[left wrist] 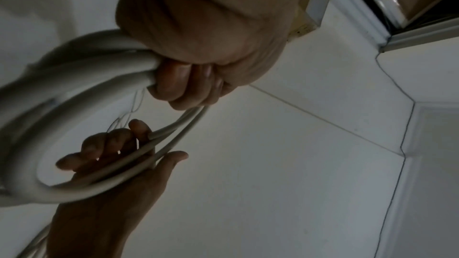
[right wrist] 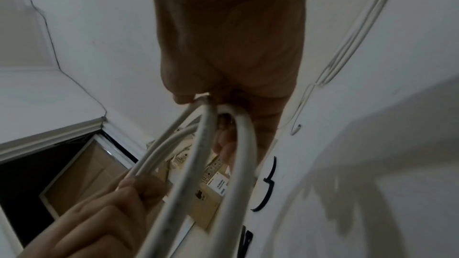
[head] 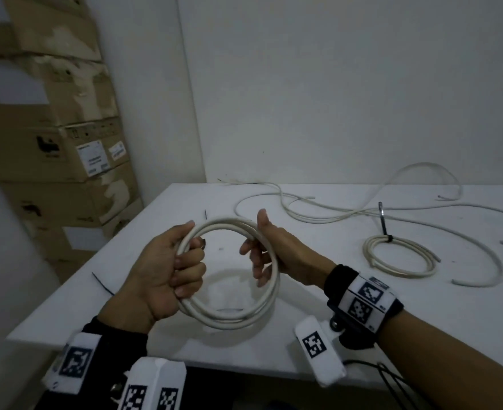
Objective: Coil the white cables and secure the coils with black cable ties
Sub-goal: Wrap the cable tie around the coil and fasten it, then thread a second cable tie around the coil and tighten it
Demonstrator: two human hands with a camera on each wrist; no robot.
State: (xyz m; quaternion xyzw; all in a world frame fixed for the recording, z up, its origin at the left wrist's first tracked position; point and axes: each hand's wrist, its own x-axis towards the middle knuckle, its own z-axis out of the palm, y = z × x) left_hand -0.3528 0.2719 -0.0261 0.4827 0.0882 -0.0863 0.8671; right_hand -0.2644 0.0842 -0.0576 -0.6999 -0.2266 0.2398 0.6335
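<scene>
A white cable coil point(head: 229, 319) of a few loops hangs upright above the near part of the white table point(head: 422, 321). My left hand point(head: 182, 261) grips its left side in a fist, fingers curled round the bundled strands point(left wrist: 74, 77). My right hand point(head: 260, 255) holds the right side, fingers passed inside the loop and thumb raised outside it; the strands point(right wrist: 242, 164) run between thumb and fingers. A black cable tie point(head: 100, 284) lies at the table's left edge, and a short one point(head: 205, 213) lies beyond the coil. Black ties point(right wrist: 269, 181) also show in the right wrist view.
A second white coil point(head: 401, 258), bound with a black tie point(head: 383, 223) whose tail sticks up, lies at the right. Loose white cables point(head: 318, 216) sprawl across the back of the table. Stacked cardboard boxes point(head: 51, 143) stand against the wall on the left.
</scene>
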